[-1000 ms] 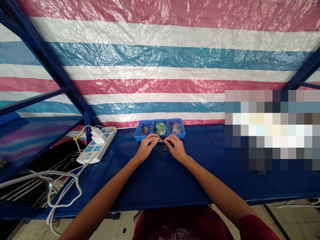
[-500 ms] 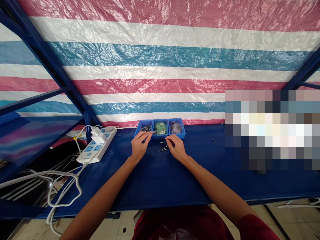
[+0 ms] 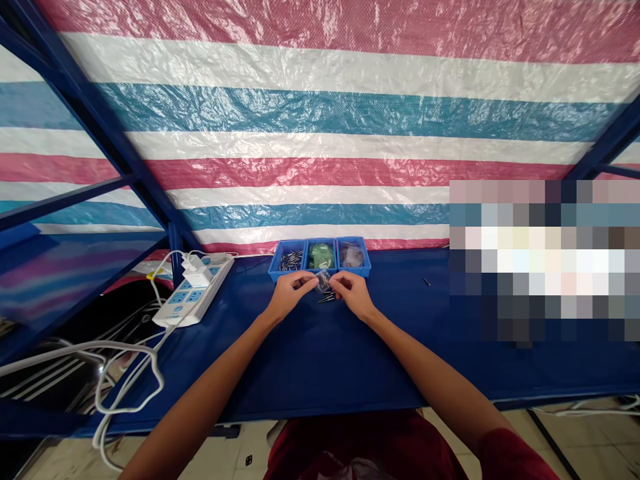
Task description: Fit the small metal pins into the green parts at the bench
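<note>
Between my two hands is a small clear plastic bag (image 3: 323, 281), pinched at its left edge by my left hand (image 3: 291, 293). At the bag's right edge, the thumb and fingers of my right hand (image 3: 353, 292) are closed on it. Several thin dark screw-like pieces (image 3: 327, 298) lie on the blue table just below the bag, partly covered by it. Behind my hands, the left blue bin (image 3: 273, 271) holds many similar metal pieces (image 3: 291, 260). Green packaging (image 3: 320, 255) fills the middle bin, and clear plastic bags (image 3: 352, 255) lie in the right bin (image 3: 369, 271).
A white power strip (image 3: 195, 293) with a plugged-in adapter stands on the left, its white cables (image 3: 155, 373) looping over the table edge. One loose screw-like piece (image 3: 427, 282) lies to the right. A pixelated area covers the far right. Striped sheeting (image 3: 320, 147) hangs behind the table.
My left hand has moved right and slightly down, away from the left bin's front, bringing the clear bag to my right hand. My right hand now grips the bag too.
</note>
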A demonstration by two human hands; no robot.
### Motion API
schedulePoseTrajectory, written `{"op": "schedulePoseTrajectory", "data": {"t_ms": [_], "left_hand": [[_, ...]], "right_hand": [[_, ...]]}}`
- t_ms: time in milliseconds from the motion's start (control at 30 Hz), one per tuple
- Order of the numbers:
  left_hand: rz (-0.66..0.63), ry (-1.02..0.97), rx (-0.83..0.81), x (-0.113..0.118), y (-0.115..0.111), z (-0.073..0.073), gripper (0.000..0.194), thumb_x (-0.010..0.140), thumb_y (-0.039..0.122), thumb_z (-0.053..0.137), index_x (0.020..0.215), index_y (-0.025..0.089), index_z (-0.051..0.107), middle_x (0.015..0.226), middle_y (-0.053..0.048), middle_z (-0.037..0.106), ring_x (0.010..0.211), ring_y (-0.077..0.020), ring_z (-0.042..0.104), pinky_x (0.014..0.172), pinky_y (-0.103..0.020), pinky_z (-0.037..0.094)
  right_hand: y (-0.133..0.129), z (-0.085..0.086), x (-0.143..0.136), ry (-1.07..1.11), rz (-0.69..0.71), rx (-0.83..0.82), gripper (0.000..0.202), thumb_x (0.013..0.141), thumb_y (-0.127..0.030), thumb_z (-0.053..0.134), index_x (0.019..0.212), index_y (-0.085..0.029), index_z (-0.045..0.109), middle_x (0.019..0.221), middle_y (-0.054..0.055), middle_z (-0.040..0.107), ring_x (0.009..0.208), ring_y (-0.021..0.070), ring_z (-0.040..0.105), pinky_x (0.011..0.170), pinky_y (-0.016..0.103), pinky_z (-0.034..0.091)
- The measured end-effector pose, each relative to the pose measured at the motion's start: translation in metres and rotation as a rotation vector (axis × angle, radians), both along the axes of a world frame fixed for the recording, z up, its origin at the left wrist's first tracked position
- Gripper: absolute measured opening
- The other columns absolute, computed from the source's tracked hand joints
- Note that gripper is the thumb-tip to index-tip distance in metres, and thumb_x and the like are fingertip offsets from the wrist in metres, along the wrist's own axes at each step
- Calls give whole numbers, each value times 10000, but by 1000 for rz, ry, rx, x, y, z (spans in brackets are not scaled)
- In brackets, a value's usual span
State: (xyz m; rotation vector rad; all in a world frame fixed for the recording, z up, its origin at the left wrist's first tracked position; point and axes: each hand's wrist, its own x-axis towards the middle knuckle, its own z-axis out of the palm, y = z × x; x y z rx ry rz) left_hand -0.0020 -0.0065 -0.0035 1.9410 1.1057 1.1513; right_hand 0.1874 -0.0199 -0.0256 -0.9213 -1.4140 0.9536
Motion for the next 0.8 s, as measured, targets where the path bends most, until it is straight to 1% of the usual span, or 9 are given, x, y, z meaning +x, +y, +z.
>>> {"op": "schedulePoseTrajectory", "data": {"t_ms": [67, 133, 167, 233, 333, 433, 500, 633, 800], "left_hand": [[80, -20, 29, -1, 2, 0, 290, 832, 424, 594, 858, 159, 709, 714, -34, 669, 593, -144, 574, 565, -238, 449], [122, 8, 56, -2, 4, -1, 292, 855, 420, 561, 853, 163, 701, 695, -28, 657, 589, -146, 574, 561, -240, 439], [128, 43, 78, -1, 4, -1, 287, 861, 413, 554, 842, 165, 698, 697, -30, 658, 603, -151, 581, 562, -242, 434], [99, 154, 132, 0, 4, -2, 267, 866, 393, 550, 815, 172, 690, 725, -35, 667, 636, -161, 589, 578, -248, 428], [-18, 379, 189, 2, 3, -7, 233, 863, 375, 563, 800, 186, 684, 794, -37, 668, 681, -164, 595, 638, -260, 433], [-118, 568, 225, 3, 3, -15, 213, 844, 394, 595, 813, 200, 676, 878, -35, 659, 793, -182, 608, 713, -268, 443], [-162, 657, 249, 3, 3, -19, 197, 850, 386, 593, 832, 204, 667, 908, -29, 651, 850, -186, 603, 738, -266, 445], [-197, 764, 286, 2, 4, -22, 134, 872, 305, 583, 835, 193, 644, 912, -22, 647, 876, -175, 594, 758, -256, 442], [-205, 800, 359, 1, 5, -23, 94, 883, 239, 571, 851, 181, 638, 899, -26, 650, 862, -165, 590, 755, -248, 440]], "right_hand": [[5, 1, 2, 195, -101, -96, 256, 767, -417, 648, 756, -162, 621, 573, -22, 591, 434, 97, 521, 423, 223, 436], [9, 3, 5, 398, -211, -204, 308, 729, -401, 684, 892, -148, 620, 663, 13, 660, 464, 122, 587, 458, 253, 497], [10, 4, 7, 452, -235, -250, 364, 712, -386, 701, 964, -141, 608, 716, 31, 684, 494, 139, 621, 491, 274, 529], [11, 6, 9, 471, -268, -293, 461, 706, -368, 706, 1079, -130, 576, 768, 48, 701, 516, 159, 650, 516, 299, 559], [7, 8, 11, 353, -307, -263, 449, 748, -376, 648, 1116, -131, 565, 703, 19, 676, 450, 146, 617, 449, 280, 530], [4, 5, 9, 183, -317, -171, 294, 780, -377, 587, 964, -149, 618, 626, -14, 620, 403, 115, 552, 390, 239, 458], [4, 2, 8, 78, -319, -114, 229, 794, -366, 560, 857, -160, 636, 603, -20, 598, 401, 102, 519, 392, 227, 423], [5, -4, 5, -83, -306, -48, 225, 808, -364, 534, 814, -176, 656, 572, -24, 589, 409, 108, 501, 439, 236, 410], [3, -4, 4, -207, -284, 0, 217, 816, -332, 508, 828, -186, 668, 583, -10, 605, 464, 133, 539, 497, 247, 429]]}}
